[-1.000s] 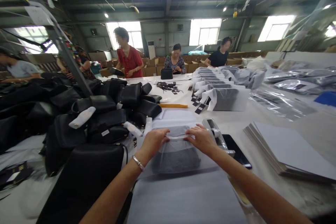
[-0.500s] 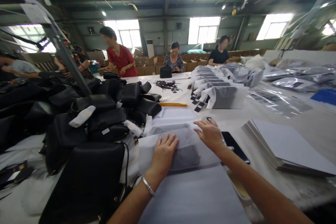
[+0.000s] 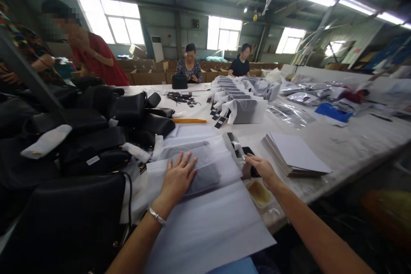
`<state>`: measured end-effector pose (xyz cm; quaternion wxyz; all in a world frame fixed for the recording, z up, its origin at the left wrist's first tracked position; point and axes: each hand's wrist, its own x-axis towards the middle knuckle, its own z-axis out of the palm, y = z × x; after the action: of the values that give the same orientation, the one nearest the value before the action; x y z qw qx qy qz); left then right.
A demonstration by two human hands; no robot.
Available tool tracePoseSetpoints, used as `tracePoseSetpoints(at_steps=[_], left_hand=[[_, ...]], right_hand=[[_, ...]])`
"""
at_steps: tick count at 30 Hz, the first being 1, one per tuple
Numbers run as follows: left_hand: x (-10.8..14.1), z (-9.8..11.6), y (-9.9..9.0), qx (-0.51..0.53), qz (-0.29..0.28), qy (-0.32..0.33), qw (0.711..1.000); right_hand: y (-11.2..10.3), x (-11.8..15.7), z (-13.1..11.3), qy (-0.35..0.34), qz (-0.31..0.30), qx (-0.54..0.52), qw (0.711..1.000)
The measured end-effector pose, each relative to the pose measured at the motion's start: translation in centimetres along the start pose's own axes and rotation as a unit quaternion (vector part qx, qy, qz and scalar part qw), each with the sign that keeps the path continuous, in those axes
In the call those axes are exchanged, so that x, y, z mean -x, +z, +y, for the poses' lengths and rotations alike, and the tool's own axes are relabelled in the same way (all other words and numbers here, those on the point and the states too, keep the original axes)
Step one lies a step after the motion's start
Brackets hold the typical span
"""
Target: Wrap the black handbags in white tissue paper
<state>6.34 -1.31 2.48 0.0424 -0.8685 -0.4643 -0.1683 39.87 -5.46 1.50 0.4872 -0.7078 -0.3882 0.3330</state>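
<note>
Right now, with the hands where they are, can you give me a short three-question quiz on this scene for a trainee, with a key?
1. Multiple choice: What is the left hand resting on?
A) the phone
B) the wrapped item
C) the cardboard stack

2. True or false: The bracelet is on the left wrist.

3. Fill in the blank: The small dish beside the right forearm holds something ____ in colour.

Key: 1. B; 2. true; 3. yellow
</note>
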Motion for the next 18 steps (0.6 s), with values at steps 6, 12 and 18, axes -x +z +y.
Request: tracePoseSetpoints(at_steps=[6, 12, 18], left_hand=[[0.1, -0.1, -0.1, 0.002, 0.005, 0.001, 1.000], [0.2, 0.0, 0.0, 0.001, 0.012, 0.003, 1.000], [0.2, 0.0, 0.3, 0.000, 0.020, 0.002, 1.000]], right_hand=[[1.2, -0.1, -1.7, 0.017, 0.014, -0.077, 0.997], [0.6, 4.2, -2.6, -0.109, 0.113, -0.099, 0.983], [-0.2, 7.7, -0.7, 0.035, 0.020, -0.167, 0.985]])
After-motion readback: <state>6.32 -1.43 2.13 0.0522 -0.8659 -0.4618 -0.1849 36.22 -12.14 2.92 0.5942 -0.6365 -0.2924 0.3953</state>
